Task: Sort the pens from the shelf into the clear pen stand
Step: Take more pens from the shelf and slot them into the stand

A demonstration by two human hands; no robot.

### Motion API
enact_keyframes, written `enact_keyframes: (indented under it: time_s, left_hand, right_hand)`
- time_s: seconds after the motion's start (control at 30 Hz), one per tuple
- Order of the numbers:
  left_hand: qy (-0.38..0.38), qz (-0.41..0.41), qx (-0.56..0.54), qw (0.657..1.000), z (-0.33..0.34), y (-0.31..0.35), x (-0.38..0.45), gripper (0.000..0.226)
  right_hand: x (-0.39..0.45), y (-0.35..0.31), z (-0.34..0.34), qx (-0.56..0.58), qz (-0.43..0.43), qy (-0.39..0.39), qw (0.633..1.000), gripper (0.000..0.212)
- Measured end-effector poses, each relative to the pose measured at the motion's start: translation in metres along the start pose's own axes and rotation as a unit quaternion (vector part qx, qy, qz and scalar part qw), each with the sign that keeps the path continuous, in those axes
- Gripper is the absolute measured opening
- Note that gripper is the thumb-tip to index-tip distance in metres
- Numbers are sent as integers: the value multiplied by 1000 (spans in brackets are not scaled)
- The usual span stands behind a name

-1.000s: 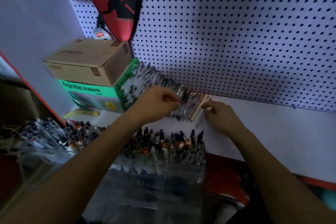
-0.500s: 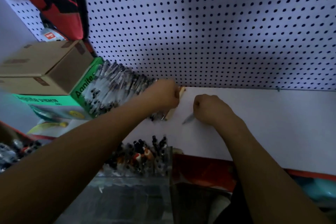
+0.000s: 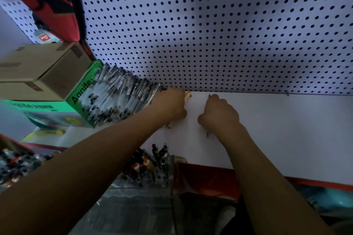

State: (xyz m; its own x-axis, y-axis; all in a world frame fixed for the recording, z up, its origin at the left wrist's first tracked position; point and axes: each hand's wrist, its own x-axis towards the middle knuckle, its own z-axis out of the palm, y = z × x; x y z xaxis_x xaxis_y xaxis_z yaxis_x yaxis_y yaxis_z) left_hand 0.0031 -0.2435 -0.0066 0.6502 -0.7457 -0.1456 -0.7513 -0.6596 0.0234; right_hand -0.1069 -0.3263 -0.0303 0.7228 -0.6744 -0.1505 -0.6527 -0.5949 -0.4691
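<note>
At the shelf's [image 3: 286, 129] back-left corner, pens [image 3: 114, 99] lie piled against a green box [image 3: 80, 97]. The left hand [image 3: 170, 105] curls round a few at the pile's right end; the right hand [image 3: 219, 114] fists one pen [image 3: 207, 133]. Picking up looks under way; next, carry them down to the stand [image 3: 152, 175] below the front edge.

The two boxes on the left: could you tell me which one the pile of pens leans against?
The green box, the lower one; the pile of pens rests against its end, below the brown cardboard box.
</note>
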Motion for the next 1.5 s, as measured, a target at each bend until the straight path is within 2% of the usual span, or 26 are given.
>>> enact_keyframes:
  time_s: [0.1, 0.2, 0.27, 0.33, 0.4, 0.5, 0.6, 0.7, 0.83, 0.97, 1.03, 1.13, 1.23, 1.33, 1.47, 1.5]
  left_hand:
    - [-37, 5, -24, 999, 1, 1, -1, 20]
    - [-55, 0, -53, 997, 0, 1, 0, 33]
    - [-50, -19, -108, 993, -6, -3, -1, 39]
    - [-34, -49, -202, 978, -15, -9, -5, 35]
    - [-19, -80, -327, 941, -25, -19, -14, 29]
    - [6, -105, -466, 879, -41, -35, -41, 23]
    - [33, -105, -558, 822, -52, -56, -73, 16]
    - [53, -100, -639, 760, -58, -76, -107, 13]
    - [80, -90, -706, 698, -61, -91, -151, 7]
    - [148, -95, -730, 660, -64, -115, -194, 8]
    - [180, -106, -724, 657, -63, -132, -214, 8]
    - [243, -139, -698, 659, -56, -159, -243, 6]
    - [325, -171, -670, 646, -44, -184, -268, 7]
    - [402, -199, -633, 631, -24, -208, -284, 9]
    - [488, -233, -529, 654, 2, -237, -299, 13]
    - [505, -241, -514, 650, 7, -242, -302, 12]
  right_hand:
    - [0, -2, -1, 20, 10, 5, 1000, 41]
    - [0, 0, -5, 61, 11, -15, 998, 14]
    - [1, 1, -9, 141, 27, -43, 989, 16]
    - [1, 1, -16, 249, 43, -73, 965, 11]
    - [-3, -1, -23, 338, 38, -91, 936, 17]
    - [-14, -9, -29, 406, 1, -100, 908, 15]
    - [-29, -25, -33, 450, -38, -112, 885, 8]
    - [-47, -48, -36, 471, -86, -118, 870, 11]
    - [-74, -90, -35, 515, -141, -143, 833, 6]
    - [-94, -133, -32, 505, -178, -169, 827, 18]
    - [-101, -152, -28, 477, -187, -177, 840, 20]
    - [-114, -182, -18, 465, -207, -210, 835, 20]
    - [-128, -215, 0, 452, -223, -245, 828, 20]
    - [-139, -248, 25, 405, -252, -250, 842, 23]
    - [-146, -284, 53, 378, -276, -247, 848, 14]
    - [-146, -290, 59, 369, -278, -237, 854, 11]
